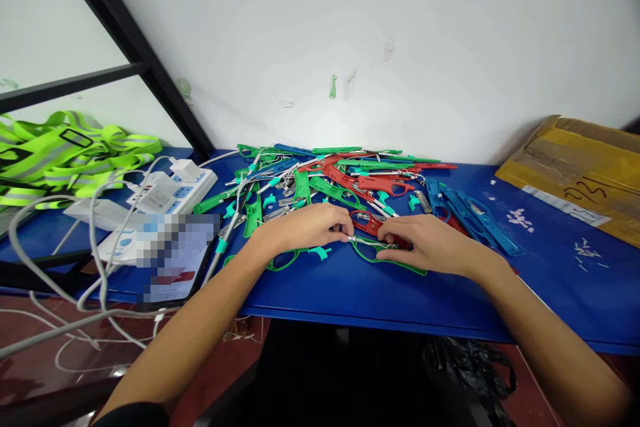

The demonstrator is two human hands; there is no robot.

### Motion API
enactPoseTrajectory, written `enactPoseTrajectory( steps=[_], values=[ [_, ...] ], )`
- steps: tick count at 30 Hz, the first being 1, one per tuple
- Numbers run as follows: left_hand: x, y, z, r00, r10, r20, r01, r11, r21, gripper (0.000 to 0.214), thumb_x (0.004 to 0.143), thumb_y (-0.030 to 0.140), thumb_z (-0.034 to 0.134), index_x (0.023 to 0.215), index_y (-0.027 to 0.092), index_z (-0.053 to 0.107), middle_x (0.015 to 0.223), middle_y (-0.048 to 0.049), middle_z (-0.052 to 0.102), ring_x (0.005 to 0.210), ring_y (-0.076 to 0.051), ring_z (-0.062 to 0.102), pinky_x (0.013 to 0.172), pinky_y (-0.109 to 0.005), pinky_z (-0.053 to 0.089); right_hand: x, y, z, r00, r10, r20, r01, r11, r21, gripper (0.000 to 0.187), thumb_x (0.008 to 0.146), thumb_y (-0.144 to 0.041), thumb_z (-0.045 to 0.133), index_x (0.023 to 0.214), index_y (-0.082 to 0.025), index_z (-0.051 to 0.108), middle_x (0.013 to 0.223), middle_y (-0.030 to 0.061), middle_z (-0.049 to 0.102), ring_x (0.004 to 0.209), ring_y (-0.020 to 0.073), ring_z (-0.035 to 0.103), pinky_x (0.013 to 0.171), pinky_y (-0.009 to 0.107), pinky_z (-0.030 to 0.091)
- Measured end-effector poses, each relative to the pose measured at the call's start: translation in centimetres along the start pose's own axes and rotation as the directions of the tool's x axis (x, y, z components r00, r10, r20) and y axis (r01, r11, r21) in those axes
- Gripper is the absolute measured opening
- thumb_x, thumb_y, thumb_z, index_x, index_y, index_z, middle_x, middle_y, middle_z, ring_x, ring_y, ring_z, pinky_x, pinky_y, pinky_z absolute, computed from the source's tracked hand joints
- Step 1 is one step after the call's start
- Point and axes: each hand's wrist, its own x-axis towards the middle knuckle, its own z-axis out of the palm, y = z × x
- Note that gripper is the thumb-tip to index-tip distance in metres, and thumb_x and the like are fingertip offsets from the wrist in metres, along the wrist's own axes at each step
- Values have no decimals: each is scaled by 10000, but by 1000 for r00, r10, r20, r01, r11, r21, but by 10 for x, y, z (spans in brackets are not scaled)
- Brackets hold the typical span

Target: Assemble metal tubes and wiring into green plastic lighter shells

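Both of my hands rest on a blue table [350, 293], meeting over small plastic parts. My left hand [305, 227] is curled, its fingertips pinching a small metal piece beside a red handle part [367, 221]. My right hand [425, 241] lies fingers down on a green handle frame [385, 261] and presses it to the table. Another green frame [287, 259] lies under my left wrist. Behind the hands spreads a heap of green, red and blue handle parts [345, 180] mixed with metal blades.
A white power strip [170, 190] with grey cables and a tablet [175, 260] lie at the left. Neon yellow reflective straps [65, 153] sit far left. A cardboard box [580, 170] stands at the right, with white plastic scraps [520, 219] nearby. A white wall runs behind.
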Motion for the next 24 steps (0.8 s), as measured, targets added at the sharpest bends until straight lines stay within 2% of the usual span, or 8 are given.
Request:
enactPoseTrajectory(
  steps=[3, 6, 12, 24],
  values=[
    [0, 2, -1, 999, -28, 26, 29, 999, -28, 66, 1034, 220, 738, 1059, 186, 789, 1034, -40, 791, 848, -169, 707, 735, -264, 492, 1, 1, 3, 1000, -20, 22, 20, 1000, 8, 480, 1013, -707, 676, 1091, -234, 700, 1089, 53, 762, 880, 246, 700, 726, 324, 425],
    [-2, 3, -2, 998, -55, 44, 58, 997, -52, 70, 1026, 238, 748, 1049, 182, 783, 976, -32, 788, 807, -161, 704, 690, -249, 487, 2, 1, 6, 999, -38, 36, 37, 999, 26, 472, 1027, -684, 669, 1137, -227, 707, 1133, 69, 761, 922, 261, 717, 767, 346, 472],
    [-6, 2, -6, 997, -68, 42, 71, 996, -57, 43, 1015, 215, 732, 1019, 185, 764, 1048, -44, 763, 827, -161, 687, 690, -257, 478, 2, -2, 5, 998, -57, -17, 58, 996, 61, 471, 1032, -674, 660, 1213, -244, 716, 1174, 84, 773, 980, 283, 742, 798, 373, 526],
    [-7, -3, -5, 995, -80, 58, 84, 994, -66, 82, 1023, 250, 708, 1005, 183, 751, 1070, -54, 747, 847, -171, 689, 710, -274, 486, 5, -5, 5, 999, -52, 12, 52, 997, 64, 411, 1055, -645, 645, 1128, -243, 691, 1201, 76, 734, 1016, 269, 722, 788, 354, 516]
  ],
)
